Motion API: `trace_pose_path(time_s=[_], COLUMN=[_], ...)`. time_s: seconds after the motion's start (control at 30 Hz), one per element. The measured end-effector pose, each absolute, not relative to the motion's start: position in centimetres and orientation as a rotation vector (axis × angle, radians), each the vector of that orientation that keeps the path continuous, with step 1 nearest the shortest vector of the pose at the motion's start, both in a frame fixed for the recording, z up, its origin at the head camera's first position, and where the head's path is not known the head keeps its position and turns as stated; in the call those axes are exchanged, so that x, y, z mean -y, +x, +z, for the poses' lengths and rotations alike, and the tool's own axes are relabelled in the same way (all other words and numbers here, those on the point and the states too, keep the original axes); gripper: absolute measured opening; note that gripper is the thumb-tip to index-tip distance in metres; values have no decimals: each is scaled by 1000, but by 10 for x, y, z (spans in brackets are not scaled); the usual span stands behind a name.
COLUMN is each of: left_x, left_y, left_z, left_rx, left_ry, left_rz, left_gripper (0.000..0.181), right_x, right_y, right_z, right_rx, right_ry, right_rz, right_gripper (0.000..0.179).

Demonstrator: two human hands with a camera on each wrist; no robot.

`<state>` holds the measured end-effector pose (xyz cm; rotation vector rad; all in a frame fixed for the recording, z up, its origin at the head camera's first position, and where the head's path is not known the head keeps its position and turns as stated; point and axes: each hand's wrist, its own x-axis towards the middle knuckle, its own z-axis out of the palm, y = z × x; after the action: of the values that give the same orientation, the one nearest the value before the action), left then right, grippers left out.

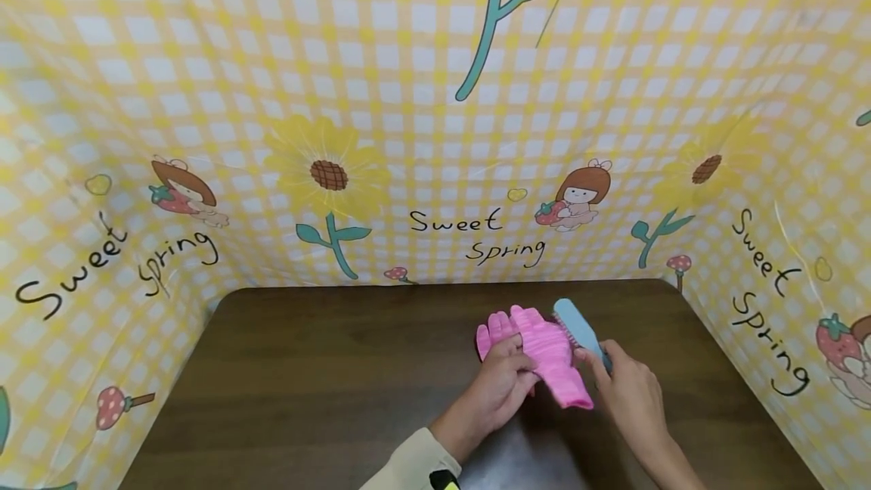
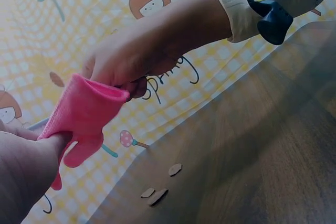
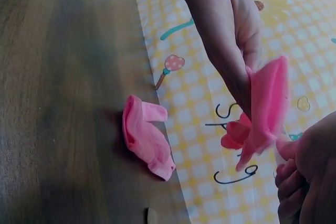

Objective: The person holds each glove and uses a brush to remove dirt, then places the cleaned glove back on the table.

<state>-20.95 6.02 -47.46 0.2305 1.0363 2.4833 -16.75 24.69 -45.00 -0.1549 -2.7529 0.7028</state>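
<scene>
In the head view a pink knit glove [image 1: 551, 350] is held up over the table, its fingers pointing to the far left and its cuff toward me. My left hand [image 1: 497, 384] grips it at the near left side. My right hand [image 1: 633, 392] holds a light blue brush [image 1: 577, 327] by the handle, with the bristles facing the glove's right edge. The right wrist view looks at the open cuff of the held glove [image 3: 270, 98]. A second pink glove [image 3: 149, 142] lies on the table there, mostly hidden behind the held one in the head view.
The dark wooden table [image 1: 286, 384] has a yellow checked cloth [image 1: 435, 134] hung around its back and sides. Several small flat tan pieces [image 2: 175, 170] lie on the table near its edge in the left wrist view.
</scene>
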Motion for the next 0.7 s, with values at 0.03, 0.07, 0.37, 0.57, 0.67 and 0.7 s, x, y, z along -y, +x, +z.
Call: trace_pose_path(time_s=[0.03,0.07,0.37,0.57,0.67,0.7], left_x=[-60,-60,-57,-59,-58,-57], left_y=[-210,-211,-216,-214,-213,-212], left_z=[-475,-476,-472,-473,-476,-476], left_rx=[-1028,-1020,-937,-932,-925,-924], left_ry=[235,242,286,238,247,252], left_rz=[2496,2511,2532,2523,2521,2521], left_gripper=[57,57,64,63,62,62], right_x=[-248,-248,-228,-228,-229,-229], right_y=[-168,-167,-156,-158,-160,-160], right_z=[-450,-451,-465,-463,-463,-463], right_rx=[2760,2758,2598,2623,2659,2672], right_ry=[-173,-185,71,-30,-77,-94], right_rz=[727,758,776,754,826,852], right_gripper=[45,45,13,19,22,24])
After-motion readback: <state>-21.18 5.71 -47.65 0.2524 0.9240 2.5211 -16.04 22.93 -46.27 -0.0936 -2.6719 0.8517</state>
